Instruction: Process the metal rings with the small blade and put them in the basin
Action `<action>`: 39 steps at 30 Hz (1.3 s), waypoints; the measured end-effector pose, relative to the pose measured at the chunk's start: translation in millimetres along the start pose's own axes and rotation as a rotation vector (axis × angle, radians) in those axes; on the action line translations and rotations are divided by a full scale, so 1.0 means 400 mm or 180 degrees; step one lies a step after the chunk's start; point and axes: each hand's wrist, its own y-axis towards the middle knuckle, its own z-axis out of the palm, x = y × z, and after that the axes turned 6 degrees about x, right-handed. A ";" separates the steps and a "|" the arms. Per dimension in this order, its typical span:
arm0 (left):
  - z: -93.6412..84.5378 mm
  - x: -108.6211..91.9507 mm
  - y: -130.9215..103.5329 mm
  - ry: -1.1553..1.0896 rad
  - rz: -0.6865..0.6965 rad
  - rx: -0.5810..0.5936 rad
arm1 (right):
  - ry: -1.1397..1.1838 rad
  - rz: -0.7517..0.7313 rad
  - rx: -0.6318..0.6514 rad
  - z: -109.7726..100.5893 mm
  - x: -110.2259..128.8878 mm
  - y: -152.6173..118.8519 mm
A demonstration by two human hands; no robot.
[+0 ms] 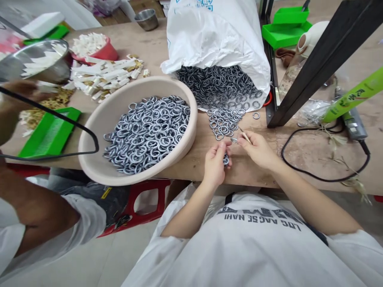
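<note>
My left hand (215,162) is closed around several grey metal rings (226,160), partly hidden by its fingers. In my right hand (256,148) is a slim tool with a light handle (245,136) and a thin dark tip, pinched between the fingers. A ring or two (233,140) lie at the tool, between both hands; whether they touch it I cannot tell. Just beyond my hands, loose rings (223,121) spread from the mouth of a white sack (215,40). To the left stands a large beige basin (95,123) heaped with similar rings.
A co-worker's arm (44,207) reaches in at left, near a green tray (49,133) and white pieces (101,75). A dark metal post (314,63) rises at right, beside a black cable (285,159) and a green tube (356,95). A red stool (146,201) stands below the table.
</note>
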 end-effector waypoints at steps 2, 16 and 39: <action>0.025 0.006 -0.009 0.0052 -0.0117 0.0339 | 0.0766 0.0016 -0.0156 0.012 0.017 -0.028; 0.071 -0.019 -0.048 -0.0012 -0.0355 0.0958 | 0.0261 -0.0788 -0.0332 -0.024 0.057 -0.091; 0.098 -0.058 -0.061 -0.0275 -0.0520 0.0936 | -0.1592 -0.0821 0.0060 -0.084 0.110 -0.141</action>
